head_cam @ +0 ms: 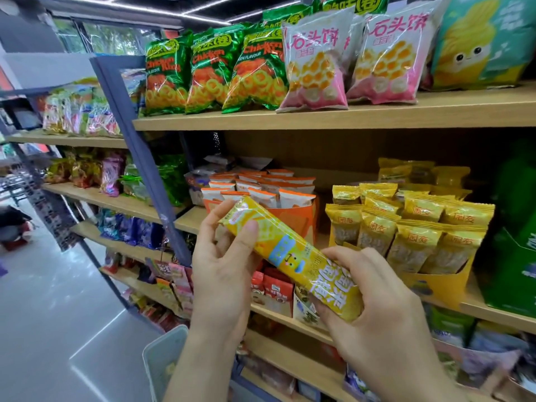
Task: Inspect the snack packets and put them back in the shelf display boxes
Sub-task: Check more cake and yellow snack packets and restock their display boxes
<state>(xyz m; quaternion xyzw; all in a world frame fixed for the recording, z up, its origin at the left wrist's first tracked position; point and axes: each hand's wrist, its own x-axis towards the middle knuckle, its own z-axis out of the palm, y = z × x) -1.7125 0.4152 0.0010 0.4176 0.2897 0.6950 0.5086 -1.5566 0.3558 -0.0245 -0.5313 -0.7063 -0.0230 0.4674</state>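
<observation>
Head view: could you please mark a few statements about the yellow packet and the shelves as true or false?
1. The left hand and the right hand both hold the yellow packet. True.
2. The orange box is empty. False: it is full of packets.
3. The top shelf carries green bags. True.
4. The yellow packet lies inside the yellow box. False: it is held outside it, in both hands.

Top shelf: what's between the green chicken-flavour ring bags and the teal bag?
In the head view, two pink snack bags stand side by side there, between the green ring bags and the teal bag.
</observation>
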